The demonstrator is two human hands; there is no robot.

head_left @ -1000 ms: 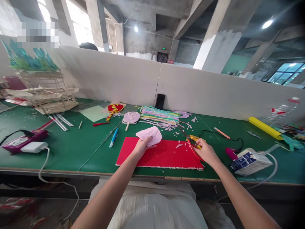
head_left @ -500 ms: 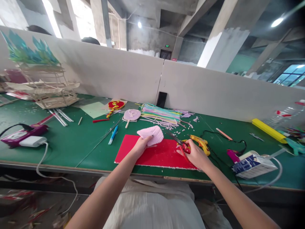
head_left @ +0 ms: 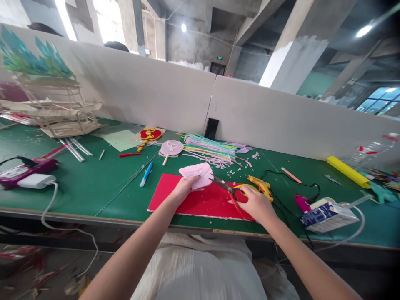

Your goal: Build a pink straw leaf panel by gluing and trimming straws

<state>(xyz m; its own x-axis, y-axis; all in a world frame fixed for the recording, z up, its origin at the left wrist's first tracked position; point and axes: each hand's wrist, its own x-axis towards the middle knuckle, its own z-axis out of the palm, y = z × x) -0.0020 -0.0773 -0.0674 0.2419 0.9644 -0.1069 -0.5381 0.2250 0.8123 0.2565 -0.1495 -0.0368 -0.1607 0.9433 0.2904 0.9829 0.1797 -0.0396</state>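
My left hand [head_left: 185,189] pinches a pale pink ribbed piece [head_left: 198,173] by its lower edge, holding it above a red board [head_left: 168,192]. In my right hand [head_left: 251,202] is a pair of scissors [head_left: 227,187], its handle loops around my fingers. The scissor tips are at the right edge of the pink piece; whether the blades touch it I cannot tell. Behind the board lie a bundle of pastel strips [head_left: 209,149] and small pink scraps. A round pink fan-shaped piece [head_left: 171,148] with a short stick rests left of the strips.
A yellow glue gun [head_left: 261,186] lies just right of my right hand, its black cord trailing right. Farther right are a blue-and-white carton [head_left: 328,216] and a yellow bar [head_left: 348,171]. A blue pen [head_left: 146,174], a purple power strip [head_left: 28,171] and a stick-built model [head_left: 62,112] stand or lie leftward.
The scissors have moved left and up, bringing their tips to the pink piece's right edge. My left hand keeps its hold. The whole view has shifted slightly.
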